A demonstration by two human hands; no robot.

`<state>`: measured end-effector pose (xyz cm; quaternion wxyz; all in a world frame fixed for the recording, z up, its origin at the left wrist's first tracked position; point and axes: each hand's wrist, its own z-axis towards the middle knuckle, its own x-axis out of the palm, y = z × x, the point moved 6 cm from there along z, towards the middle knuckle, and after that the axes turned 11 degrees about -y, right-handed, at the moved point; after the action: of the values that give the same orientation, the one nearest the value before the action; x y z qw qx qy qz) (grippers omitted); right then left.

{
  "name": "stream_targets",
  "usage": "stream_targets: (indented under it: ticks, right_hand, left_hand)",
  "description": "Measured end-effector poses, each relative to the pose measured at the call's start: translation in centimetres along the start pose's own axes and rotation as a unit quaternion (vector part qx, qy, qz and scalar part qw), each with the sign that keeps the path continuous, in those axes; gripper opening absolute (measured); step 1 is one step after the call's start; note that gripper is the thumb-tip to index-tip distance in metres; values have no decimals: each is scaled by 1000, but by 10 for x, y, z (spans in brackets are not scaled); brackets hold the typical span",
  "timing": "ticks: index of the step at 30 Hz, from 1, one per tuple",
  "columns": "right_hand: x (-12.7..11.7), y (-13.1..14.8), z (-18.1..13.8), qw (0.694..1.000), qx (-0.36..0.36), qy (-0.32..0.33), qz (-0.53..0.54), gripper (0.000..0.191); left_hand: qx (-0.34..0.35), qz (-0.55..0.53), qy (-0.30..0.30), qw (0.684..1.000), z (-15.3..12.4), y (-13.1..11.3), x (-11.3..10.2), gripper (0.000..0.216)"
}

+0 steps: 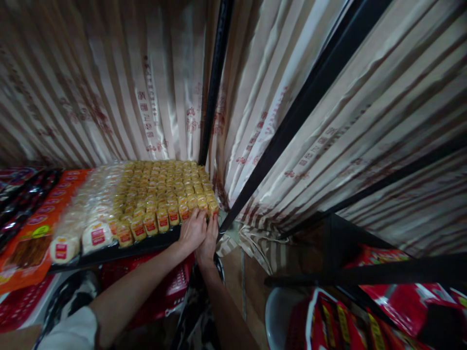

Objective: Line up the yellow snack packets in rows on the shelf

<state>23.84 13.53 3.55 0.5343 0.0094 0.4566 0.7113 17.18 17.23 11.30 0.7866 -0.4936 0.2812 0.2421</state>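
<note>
Head view, looking down into a narrow corner hung with striped curtains [120, 87] printed in red script. A dark shelf [120, 250] runs along the left, packed edge to edge: yellow packets [164, 189] in tight rows at the right end, white packs [91, 214] beside them, orange bags [32, 233] further left, dark wrappers at the far left. A black post [215, 82] stands at the shelf's back corner, and a slanting black bar [310, 92] comes down to its front corner.

Both hands meet at that front right corner. The left hand [191, 231] lies curled over the front row of yellow packets, fingers bent on them; whether it grips one is hard to tell in the dim light. The right hand [208, 240] presses just beside it, fingers up against the end packet, its grip likewise unclear.

Under the shelf sits a red basket [171, 291]. To the right a second dark rack holds red bags [401, 301]. Between the two racks only a slim strip of wooden floor [233, 277] shows.
</note>
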Motion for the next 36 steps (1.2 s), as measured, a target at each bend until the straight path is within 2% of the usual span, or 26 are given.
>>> stream_targets:
  ticks: [4, 9, 17, 27, 32, 36]
  right_hand:
    - [0, 2, 0, 1000, -16, -5, -1, 60]
    - [0, 3, -2, 998, -55, -10, -20, 68]
    - [-4, 7, -1, 999, -40, -18, -10, 67]
    - [-4, 15, 7, 1000, -19, -11, -12, 61]
    - [0, 6, 8, 1000, -6, -10, -5, 61]
    - [-2, 2, 9, 1000, 2, -15, 9, 60]
  left_hand:
    - [-1, 55, 37, 998, -29, 16, 2, 34]
    - [-7, 42, 48, 998, -51, 25, 2, 30]
    - [11, 14, -11, 1000, -60, 32, -10, 28]
    - [7, -12, -27, 1000, -77, 50, -16, 31]
    - [26, -11, -36, 999, -77, 47, -20, 31]
    - [87, 28, -56, 994, -61, 32, -27, 34]
